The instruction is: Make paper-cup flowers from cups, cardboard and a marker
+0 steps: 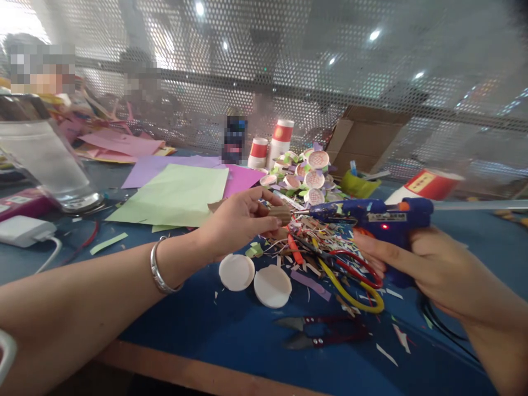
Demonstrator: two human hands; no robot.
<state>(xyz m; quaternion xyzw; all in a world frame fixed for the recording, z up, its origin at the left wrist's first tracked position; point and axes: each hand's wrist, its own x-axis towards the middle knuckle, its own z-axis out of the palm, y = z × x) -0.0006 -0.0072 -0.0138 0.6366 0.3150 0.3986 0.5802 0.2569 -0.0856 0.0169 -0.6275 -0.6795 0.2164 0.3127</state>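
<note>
My left hand (pixel 243 223) pinches a small brown rolled piece (pixel 280 215) between thumb and fingers. My right hand (pixel 396 253) is wrapped round the handle of a blue glue gun (pixel 371 212) with a lit red light. The gun's metal nozzle points left and meets, or nearly meets, the brown piece. Below the hands lie two white paper discs (pixel 273 286). Red-handled scissors (pixel 358 267) and yellow-handled scissors (pixel 350 286) rest on paper scraps (pixel 305 236). Dark red thread snips (pixel 322 333) are nearer the front edge.
Green paper (pixel 177 192) and purple sheets lie behind my left hand. A glass of water (pixel 53 159) and white charger (pixel 25 231) stand left. Decorated discs (pixel 314 179), paper cups (pixel 281 137) and cardboard (pixel 367 137) are behind. The blue table (pixel 198 341) has a brown front edge.
</note>
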